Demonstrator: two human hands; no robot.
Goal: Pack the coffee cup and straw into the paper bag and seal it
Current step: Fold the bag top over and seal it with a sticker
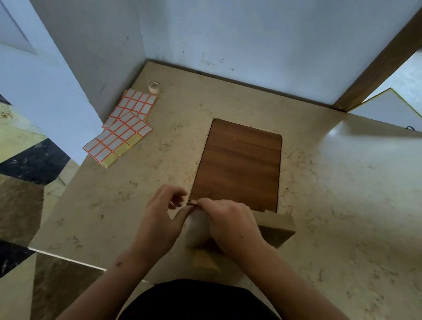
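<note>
Near the front edge of the marble counter [354, 198], just below the wooden board [240, 162], stands the paper bag [279, 229], brown kraft, seen from above with its top folded over toward us. Neither coffee cup nor straw shows anywhere on the counter, so we judge them already inside (we cannot confirm it, the bag being shut at the top). Our right hand [229, 225] lies pressed over the folded top, fingers curled and closed on the fold at its left end. Our left hand [161, 214] is half closed, thumb and fingertips meeting that same end, where a thin dark sliver is pinched; whether it is a sticker, a tab or the paper's edge we cannot tell. We read this as the sealing step, with packing done and only the closure left to fix. Bag paper looks stiff and creased, one pale rounded patch between our hands. Farther out to the left lie sheets of red-bordered labels [123, 131], overlapping, several spaces peeled, and beyond them a small tape roll [154, 87] by the wall.
</note>
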